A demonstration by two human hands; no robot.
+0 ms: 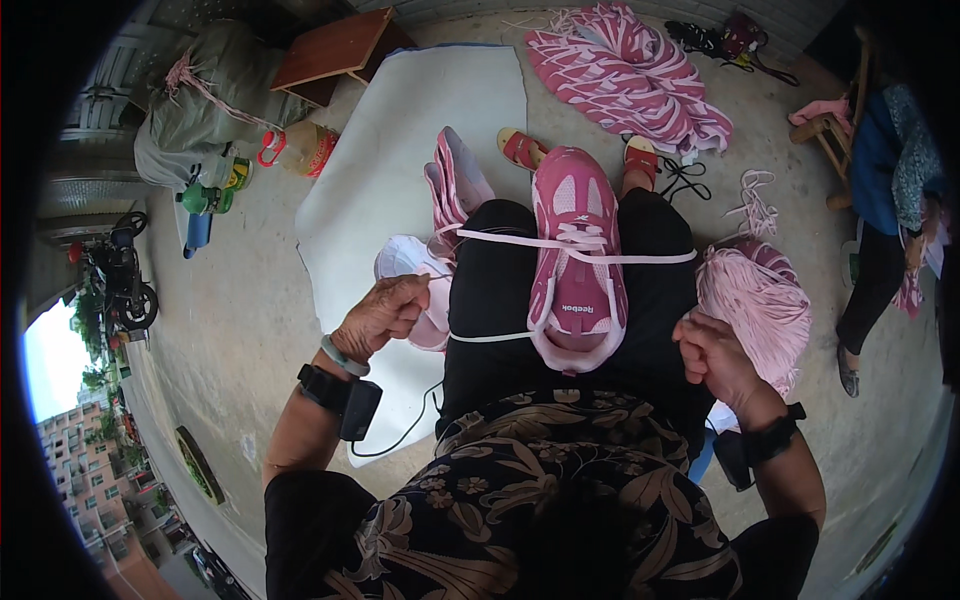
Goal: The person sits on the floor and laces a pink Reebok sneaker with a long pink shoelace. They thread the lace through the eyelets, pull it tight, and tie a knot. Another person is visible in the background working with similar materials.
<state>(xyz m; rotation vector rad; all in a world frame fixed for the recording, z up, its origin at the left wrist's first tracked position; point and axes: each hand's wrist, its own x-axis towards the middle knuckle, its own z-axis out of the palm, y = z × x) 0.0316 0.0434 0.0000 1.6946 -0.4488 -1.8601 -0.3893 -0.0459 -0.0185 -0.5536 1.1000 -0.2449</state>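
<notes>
A pink sneaker upper (pixel 578 290) lies across my lap, its toe pointing away from me. Its pale pink lace (pixel 500 239) crosses the upper and drapes over both thighs. My left hand (pixel 387 312), beside my left thigh, is closed in a pinch on a thin needle-like tool (pixel 438 277). My right hand (pixel 706 352) is closed at the outer side of my right thigh; what its fingers hold, if anything, cannot be made out. More pink shoe uppers (pixel 455 185) stand by my left knee. A bundle of pale pink laces (pixel 755 310) sits beyond my right hand.
A white sheet (pixel 420 110) covers floor on the left. Ahead lies a heap of pink uppers (pixel 635 75). At far left are a large bottle (pixel 300 148), a stuffed sack (pixel 215 95) and a low wooden table (pixel 335 55). Another person (pixel 885 190) is at the right.
</notes>
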